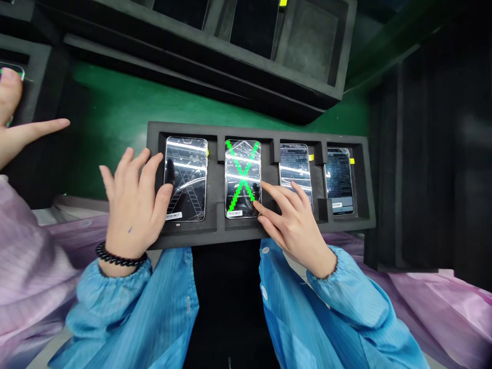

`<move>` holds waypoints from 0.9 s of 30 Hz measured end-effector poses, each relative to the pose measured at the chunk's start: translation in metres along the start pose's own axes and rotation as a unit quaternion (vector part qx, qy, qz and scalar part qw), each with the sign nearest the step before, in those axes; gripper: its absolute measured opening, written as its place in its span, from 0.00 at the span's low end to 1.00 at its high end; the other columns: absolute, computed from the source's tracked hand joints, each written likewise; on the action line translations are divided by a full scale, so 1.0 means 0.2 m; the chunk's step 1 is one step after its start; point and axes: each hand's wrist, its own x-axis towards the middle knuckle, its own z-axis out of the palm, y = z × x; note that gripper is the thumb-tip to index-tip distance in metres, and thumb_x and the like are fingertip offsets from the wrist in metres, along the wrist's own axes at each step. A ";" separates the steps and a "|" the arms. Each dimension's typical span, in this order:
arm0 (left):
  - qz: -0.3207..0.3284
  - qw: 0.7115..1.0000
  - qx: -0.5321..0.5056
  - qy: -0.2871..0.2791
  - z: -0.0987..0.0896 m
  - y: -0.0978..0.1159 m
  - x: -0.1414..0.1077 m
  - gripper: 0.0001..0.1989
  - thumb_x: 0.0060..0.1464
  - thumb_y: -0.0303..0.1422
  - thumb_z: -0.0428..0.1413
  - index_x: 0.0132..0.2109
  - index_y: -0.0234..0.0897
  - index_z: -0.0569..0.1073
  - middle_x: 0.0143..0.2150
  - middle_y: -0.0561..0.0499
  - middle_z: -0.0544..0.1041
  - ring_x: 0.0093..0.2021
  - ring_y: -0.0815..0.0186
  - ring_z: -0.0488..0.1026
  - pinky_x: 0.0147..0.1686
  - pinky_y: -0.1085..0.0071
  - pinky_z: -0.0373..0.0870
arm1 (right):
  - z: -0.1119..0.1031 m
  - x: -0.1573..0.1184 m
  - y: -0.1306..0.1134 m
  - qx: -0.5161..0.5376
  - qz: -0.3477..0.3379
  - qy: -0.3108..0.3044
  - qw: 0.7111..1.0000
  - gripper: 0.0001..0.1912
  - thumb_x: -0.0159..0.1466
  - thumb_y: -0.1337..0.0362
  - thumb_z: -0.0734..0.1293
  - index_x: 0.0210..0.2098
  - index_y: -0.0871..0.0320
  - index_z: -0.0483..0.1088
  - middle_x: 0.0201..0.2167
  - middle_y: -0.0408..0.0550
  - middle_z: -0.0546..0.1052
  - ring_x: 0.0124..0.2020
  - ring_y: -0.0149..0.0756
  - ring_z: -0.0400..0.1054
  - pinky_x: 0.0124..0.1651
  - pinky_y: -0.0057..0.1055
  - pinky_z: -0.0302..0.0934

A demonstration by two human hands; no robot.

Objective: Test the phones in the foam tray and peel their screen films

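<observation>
A black foam tray holds several phones in a row. The leftmost phone shows a dark screen with a thin white line grid. Beside its left edge is my left hand, fingers spread, thumb over the phone's lower left edge. On the second phone thick green lines form an X. My right hand has its index fingertip at that phone's lower right, along the green line, with its other fingers apart. The third phone and the rightmost phone show small text.
Behind, a larger foam tray with dark phones stands on the green surface. At the far left is another person's hand over a phone. Dark stacked foam rises on the right. Pink sleeves or clothing show at both sides.
</observation>
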 end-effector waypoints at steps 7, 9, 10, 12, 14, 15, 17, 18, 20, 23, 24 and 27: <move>0.049 0.997 0.032 0.053 -0.23 0.12 0.47 0.34 0.68 0.49 0.32 0.67 0.31 0.62 0.64 0.46 0.67 0.71 0.51 0.56 0.70 0.47 0.49 | -0.02 -0.11 -0.02 0.014 0.016 -0.008 1.000 0.13 0.72 0.64 0.62 0.48 0.55 0.78 0.63 0.54 0.71 0.59 0.44 0.68 0.67 0.55 0.55; 0.050 0.994 -0.003 0.098 -0.21 0.10 0.70 0.34 0.69 0.47 0.31 0.64 0.28 0.65 0.59 0.50 0.71 0.66 0.58 0.64 0.65 0.52 0.56 | -0.05 -0.11 -0.01 0.021 0.008 -0.007 1.000 0.13 0.72 0.64 0.62 0.43 0.54 0.80 0.62 0.53 0.73 0.58 0.44 0.68 0.67 0.55 0.56; 0.060 0.991 -0.019 0.115 -0.18 0.08 0.83 0.34 0.68 0.47 0.31 0.61 0.24 0.67 0.54 0.52 0.73 0.62 0.62 0.68 0.61 0.55 0.60 | -0.07 -0.09 0.00 0.023 0.004 0.001 1.000 0.13 0.72 0.64 0.62 0.40 0.54 0.80 0.61 0.52 0.73 0.58 0.44 0.69 0.66 0.55 0.56; 0.052 0.986 -0.082 0.138 -0.11 0.02 1.04 0.34 0.68 0.47 0.33 0.57 0.19 0.66 0.48 0.56 0.75 0.53 0.70 0.74 0.53 0.63 0.66 | -0.11 -0.03 0.03 0.022 -0.007 0.039 0.999 0.13 0.71 0.64 0.62 0.39 0.55 0.80 0.60 0.53 0.74 0.57 0.45 0.69 0.66 0.54 0.57; 0.032 0.973 -0.103 0.202 -0.03 -0.04 1.19 0.27 0.69 0.38 0.33 0.50 0.19 0.69 0.44 0.60 0.77 0.44 0.80 0.75 0.47 0.71 0.66 | -0.15 0.09 0.04 0.015 -0.022 0.080 0.996 0.13 0.71 0.64 0.62 0.41 0.56 0.79 0.59 0.55 0.74 0.58 0.45 0.68 0.66 0.54 0.57; 0.031 0.969 -0.102 0.223 0.00 -0.06 1.23 0.23 0.69 0.34 0.34 0.49 0.22 0.69 0.43 0.61 0.77 0.40 0.83 0.75 0.45 0.72 0.66 | -0.16 0.16 0.05 0.013 -0.031 0.091 0.995 0.13 0.71 0.64 0.62 0.42 0.56 0.79 0.59 0.55 0.74 0.58 0.46 0.68 0.66 0.53 0.56; 0.032 0.961 -0.085 0.261 0.07 -0.10 1.26 0.18 0.66 0.28 0.37 0.47 0.27 0.70 0.41 0.59 0.76 0.39 0.82 0.72 0.49 0.72 0.65 | -0.15 0.32 0.04 0.010 -0.053 0.088 0.995 0.14 0.72 0.63 0.61 0.43 0.55 0.79 0.61 0.54 0.73 0.60 0.45 0.66 0.67 0.52 0.55; 0.035 0.958 -0.074 0.274 0.10 -0.11 1.25 0.17 0.65 0.27 0.38 0.46 0.30 0.71 0.40 0.57 0.76 0.41 0.80 0.71 0.53 0.71 0.63 | -0.13 0.40 0.03 0.009 -0.064 0.075 0.995 0.15 0.73 0.62 0.60 0.45 0.54 0.79 0.63 0.53 0.72 0.60 0.45 0.65 0.67 0.52 0.55; 0.051 0.956 -0.055 0.283 0.15 -0.13 1.23 0.13 0.64 0.30 0.43 0.45 0.33 0.72 0.44 0.52 0.75 0.48 0.75 0.68 0.58 0.68 0.60 | -0.09 0.55 0.02 0.005 -0.081 0.040 0.996 0.16 0.73 0.60 0.59 0.49 0.54 0.78 0.65 0.53 0.68 0.62 0.46 0.64 0.68 0.52 0.53; 0.084 0.958 -0.037 0.272 0.19 -0.15 1.20 0.13 0.63 0.34 0.45 0.46 0.36 0.72 0.50 0.47 0.73 0.53 0.70 0.65 0.58 0.66 0.58 | 0.00 0.71 0.01 -0.011 -0.092 -0.002 0.996 0.18 0.74 0.59 0.57 0.51 0.55 0.77 0.68 0.55 0.65 0.64 0.47 0.61 0.69 0.53 0.51; 0.091 0.958 -0.034 0.268 0.20 -0.15 1.19 0.14 0.64 0.34 0.44 0.47 0.36 0.72 0.51 0.47 0.72 0.53 0.70 0.65 0.59 0.65 0.57 | 0.02 0.75 0.01 -0.020 -0.092 -0.006 0.996 0.18 0.74 0.59 0.57 0.51 0.55 0.77 0.68 0.55 0.65 0.64 0.47 0.61 0.69 0.53 0.50; 0.098 0.960 -0.028 0.261 0.18 -0.13 1.17 0.20 0.67 0.37 0.39 0.50 0.35 0.73 0.52 0.46 0.72 0.55 0.67 0.65 0.58 0.64 0.57 | 0.07 0.79 0.02 -0.049 -0.088 0.006 0.995 0.19 0.74 0.59 0.57 0.50 0.56 0.77 0.68 0.55 0.64 0.64 0.48 0.61 0.70 0.54 0.49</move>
